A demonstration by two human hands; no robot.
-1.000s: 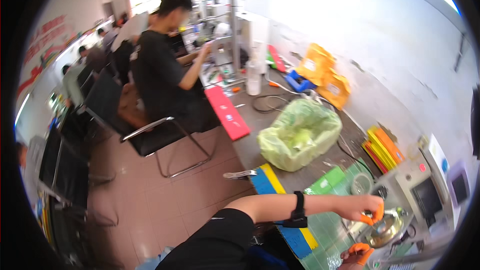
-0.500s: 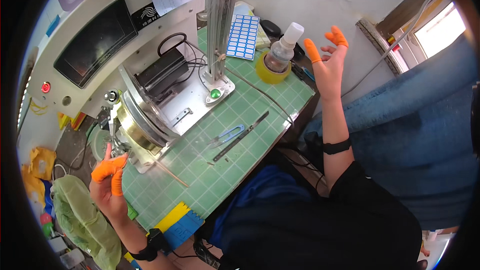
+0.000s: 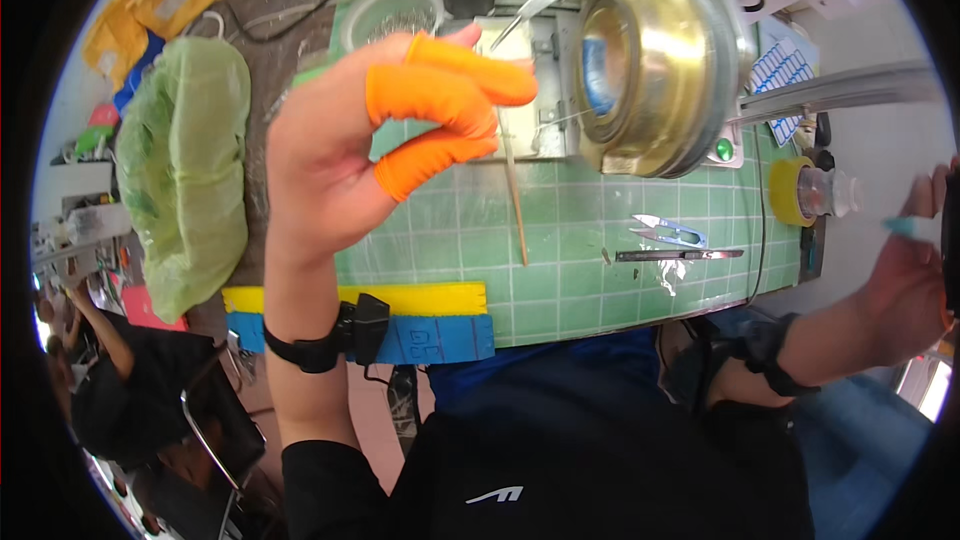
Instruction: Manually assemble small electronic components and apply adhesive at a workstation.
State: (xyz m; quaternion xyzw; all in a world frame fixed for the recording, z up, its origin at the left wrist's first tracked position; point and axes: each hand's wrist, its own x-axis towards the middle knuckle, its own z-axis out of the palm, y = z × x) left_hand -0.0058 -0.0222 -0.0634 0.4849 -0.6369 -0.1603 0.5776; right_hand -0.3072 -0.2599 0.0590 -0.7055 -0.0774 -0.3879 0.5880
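My left hand (image 3: 385, 130) is closed in a pinch, with orange finger cots on its thumb and fingers. It is in front of a small metal plate (image 3: 515, 40), left of a shiny brass-coloured wheel (image 3: 655, 70). A fine wire-like line runs from the wheel toward its fingertips, but what they pinch is too small to make out. My right hand (image 3: 900, 270) is at the far right rim, blurred and partly cut off. A blurred teal piece (image 3: 905, 227) shows beside it; whether it is held is unclear. A thin brown stick (image 3: 515, 200) lies below the left fingertips.
Blue-handled thread snips (image 3: 670, 232) and dark tweezers (image 3: 680, 255) lie on the green cutting mat (image 3: 570, 290). A clear bottle (image 3: 830, 192) stands by a yellow tape roll (image 3: 790, 190). At left are a green cloth-covered bundle (image 3: 190, 170) and a round dish (image 3: 392, 15).
The view has swung left and closer to the wheel. My left hand is now larger, pinching beside the wheel. My right hand, earlier raised with fingers apart, is now lower at the right rim.
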